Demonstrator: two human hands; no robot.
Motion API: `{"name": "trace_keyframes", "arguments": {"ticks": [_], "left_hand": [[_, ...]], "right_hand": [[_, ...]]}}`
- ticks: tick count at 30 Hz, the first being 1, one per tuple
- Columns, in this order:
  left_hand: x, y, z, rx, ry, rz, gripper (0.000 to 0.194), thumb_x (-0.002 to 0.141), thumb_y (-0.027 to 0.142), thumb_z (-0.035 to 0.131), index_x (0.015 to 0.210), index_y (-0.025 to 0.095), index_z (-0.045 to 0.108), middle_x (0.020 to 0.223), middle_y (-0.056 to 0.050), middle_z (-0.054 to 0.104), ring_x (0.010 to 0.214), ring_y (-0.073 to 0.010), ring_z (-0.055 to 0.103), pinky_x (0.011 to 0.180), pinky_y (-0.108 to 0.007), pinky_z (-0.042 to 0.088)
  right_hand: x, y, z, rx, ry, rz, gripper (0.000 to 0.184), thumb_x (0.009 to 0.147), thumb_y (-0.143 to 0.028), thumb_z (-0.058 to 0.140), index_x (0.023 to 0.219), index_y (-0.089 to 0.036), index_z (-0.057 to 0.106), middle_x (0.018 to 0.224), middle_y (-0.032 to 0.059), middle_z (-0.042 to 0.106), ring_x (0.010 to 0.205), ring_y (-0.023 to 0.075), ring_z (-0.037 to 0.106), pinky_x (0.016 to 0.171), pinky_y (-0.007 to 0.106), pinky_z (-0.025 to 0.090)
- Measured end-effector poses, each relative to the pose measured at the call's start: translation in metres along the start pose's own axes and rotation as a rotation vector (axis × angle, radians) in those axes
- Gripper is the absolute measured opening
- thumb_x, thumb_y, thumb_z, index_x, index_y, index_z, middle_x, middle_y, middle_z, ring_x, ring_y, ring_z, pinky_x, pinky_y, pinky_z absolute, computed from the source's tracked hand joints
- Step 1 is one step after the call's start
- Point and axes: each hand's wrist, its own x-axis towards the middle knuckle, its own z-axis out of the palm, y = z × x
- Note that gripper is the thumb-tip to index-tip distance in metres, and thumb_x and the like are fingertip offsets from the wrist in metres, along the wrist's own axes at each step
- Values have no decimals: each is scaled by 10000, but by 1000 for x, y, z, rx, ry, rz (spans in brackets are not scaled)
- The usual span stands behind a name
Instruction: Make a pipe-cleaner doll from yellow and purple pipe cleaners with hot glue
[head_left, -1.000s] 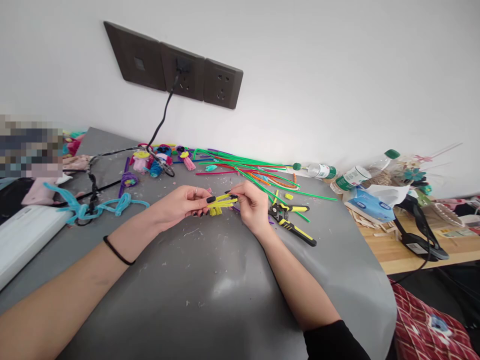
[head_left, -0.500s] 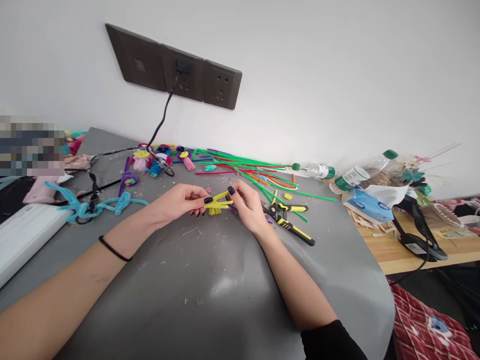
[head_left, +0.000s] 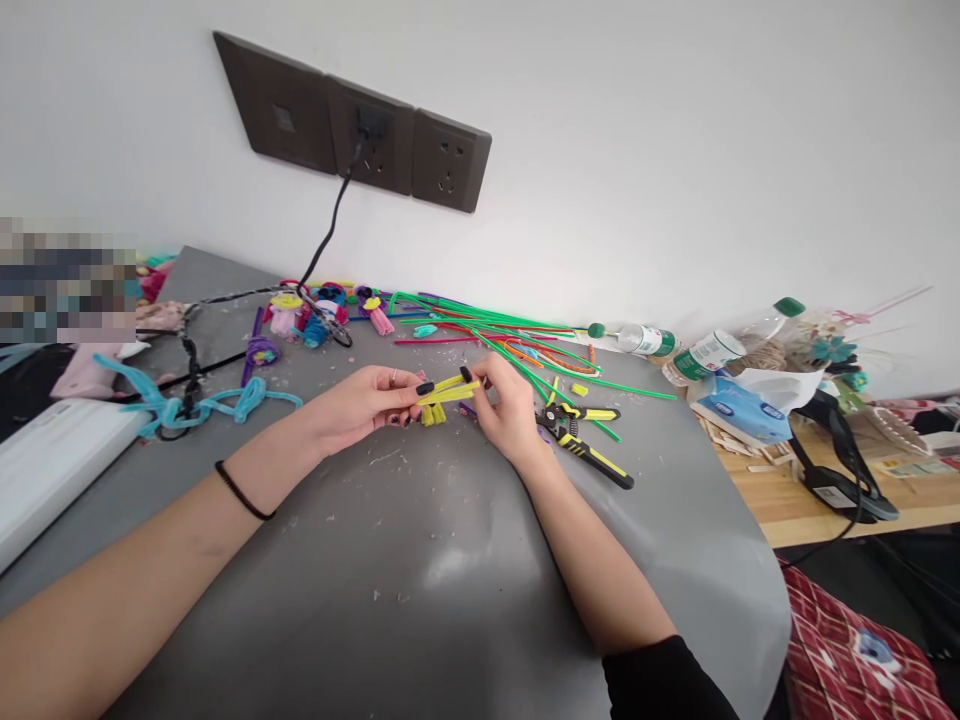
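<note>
Both hands meet over the middle of the grey table. My left hand pinches one end of a short bundle of yellow pipe cleaners, thumb on top. My right hand closes its fingers on the other end of the same yellow bundle. A few cut yellow pieces lie on the table just under the hands. Yellow-and-black pliers rest on the table right beside my right hand.
Green, red and orange pipe cleaners lie spread behind the hands. Small finished figures and a blue twisted piece sit at the left. A black cable runs from the wall socket. Bottles, tissues and clutter fill the right.
The hands have shifted slightly and turned the yellow bundle; my right thumb now sits on top of it. The camera tilted a little.
</note>
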Motion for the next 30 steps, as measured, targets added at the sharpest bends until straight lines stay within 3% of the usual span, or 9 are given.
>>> {"name": "trace_keyframes", "arguments": {"ticks": [2, 5, 8, 10, 16, 24, 30], "left_hand": [[-1, 0, 0, 139, 144, 103, 373, 822, 561, 730, 818, 189, 708, 779, -75, 729, 656, -176, 631, 624, -311, 541], [-4, 0, 1, 408, 323, 438, 397, 934, 578, 637, 1009, 208, 760, 1004, -90, 744, 832, -210, 685, 683, -304, 553], [-6, -4, 3, 634, 312, 753, 362, 950, 561, 670, 1045, 228, 773, 1018, -80, 696, 887, -210, 669, 702, -292, 541], [-5, -8, 6, 737, 334, 839, 277, 996, 475, 644, 1029, 228, 767, 947, -61, 674, 852, -190, 658, 746, -297, 543], [-7, -10, 7, 834, 465, 810, 249, 1037, 295, 554, 896, 231, 748, 888, -52, 712, 770, -165, 663, 741, -276, 538], [-9, -7, 8, 789, 612, 705, 292, 1001, 318, 544, 805, 241, 746, 870, -55, 778, 793, -184, 707, 737, -282, 558], [-9, -4, 12, 568, 709, 608, 231, 940, 350, 599, 783, 223, 709, 839, -43, 771, 757, -179, 685, 683, -282, 564]], "right_hand": [[0, 0, -1, 14, 2, 59, 225, 1013, -276, 489, 791, -242, 487, 738, 6, 548, 679, 161, 493, 666, 300, 417], [0, -1, 0, 40, 27, 149, 258, 1005, -307, 506, 757, -236, 490, 683, -16, 517, 640, 145, 470, 633, 284, 396], [-1, 0, 1, 73, 50, 213, 276, 994, -335, 528, 740, -230, 504, 650, -27, 496, 614, 138, 459, 614, 279, 384], [-1, 0, 2, 93, 42, 227, 291, 995, -347, 532, 731, -228, 508, 642, -29, 496, 607, 135, 455, 613, 278, 384], [-2, -5, 2, 141, -23, 224, 353, 1028, -444, 528, 759, -220, 567, 687, -3, 581, 646, 139, 516, 646, 285, 431], [-1, -6, 4, 334, -18, 308, 443, 987, -614, 580, 796, -216, 618, 771, 29, 666, 676, 149, 592, 624, 289, 506], [1, -6, 5, 470, 6, 402, 516, 891, -729, 646, 797, -223, 619, 737, 20, 667, 652, 152, 616, 606, 295, 534]]}}
